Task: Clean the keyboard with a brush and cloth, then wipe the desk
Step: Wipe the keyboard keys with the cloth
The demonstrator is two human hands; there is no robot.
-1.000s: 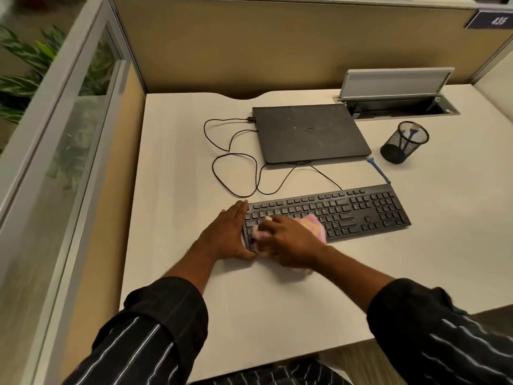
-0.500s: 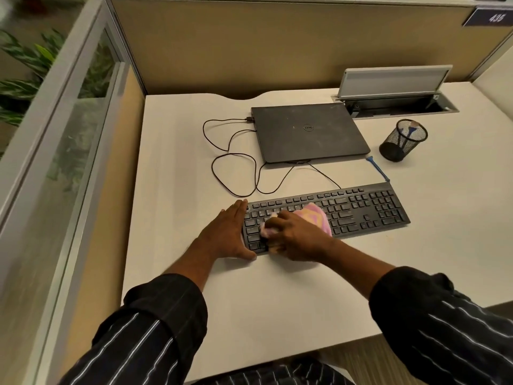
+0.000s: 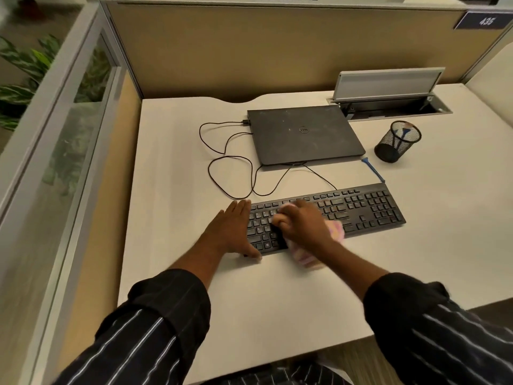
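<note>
Head view: at frame centre, the right hand (image 3: 302, 220) clutches a pink cloth (image 3: 337, 229) on the black keyboard (image 3: 366, 209), while the left hand (image 3: 233, 232), fingers flat, rests against its left end on the tabletop (image 3: 277, 301).

There is one desk (image 3: 277, 301). On it are one black keyboard (image 3: 369, 209), one shut laptop (image 3: 302, 134), one black wire (image 3: 222, 162), one pink cloth (image 3: 336, 229), one blue brush (image 3: 373, 170) and one mesh cup (image 3: 394, 143). There are two hands, the left hand (image 3: 230, 232) and the right hand (image 3: 299, 220). One number sign (image 3: 484, 20) hangs on the wall. One box (image 3: 388, 104) with a lid sits in the desk.
</note>
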